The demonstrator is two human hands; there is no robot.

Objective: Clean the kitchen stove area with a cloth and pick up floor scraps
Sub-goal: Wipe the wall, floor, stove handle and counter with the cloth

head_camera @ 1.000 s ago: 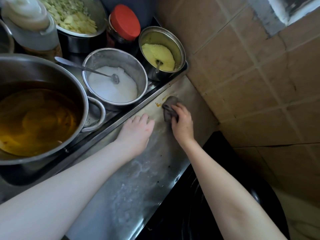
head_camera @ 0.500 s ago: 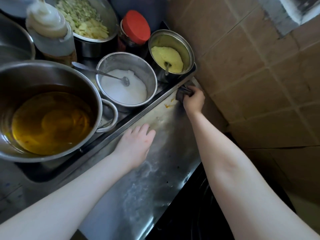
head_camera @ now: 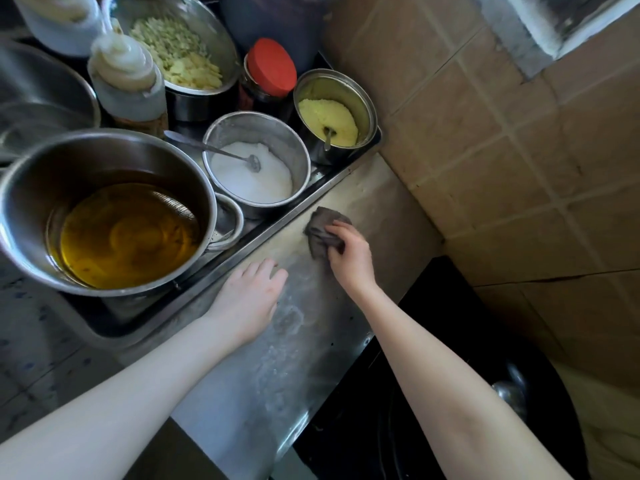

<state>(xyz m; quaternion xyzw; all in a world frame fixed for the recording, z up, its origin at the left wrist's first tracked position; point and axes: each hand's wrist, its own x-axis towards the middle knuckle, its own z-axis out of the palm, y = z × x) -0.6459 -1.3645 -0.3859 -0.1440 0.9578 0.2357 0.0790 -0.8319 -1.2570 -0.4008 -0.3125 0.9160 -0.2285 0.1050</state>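
Observation:
A small dark grey cloth (head_camera: 320, 226) lies bunched on the steel counter strip (head_camera: 287, 362) beside the tray's edge. My right hand (head_camera: 349, 252) grips the cloth from its near right side, fingers curled over it and pressing it onto the steel. My left hand (head_camera: 251, 296) rests flat on the same strip, a little nearer and to the left, fingers straight and holding nothing. The steel around the left hand carries whitish smeared residue.
A steel tray (head_camera: 277, 228) on the left holds a big pot of oil (head_camera: 114, 216), a bowl of white grains with a spoon (head_camera: 254, 168), a bowl of yellow powder (head_camera: 332, 116), a red-lidded jar (head_camera: 272, 69) and squeeze bottles (head_camera: 126, 81). Tiled wall (head_camera: 502, 168) on the right, black stove surface (head_camera: 433, 393) below.
My right hand has pulled the cloth back from the far corner by the yellow bowl toward the middle of the strip. The yellow stain by the tray edge is gone. My left hand stays put.

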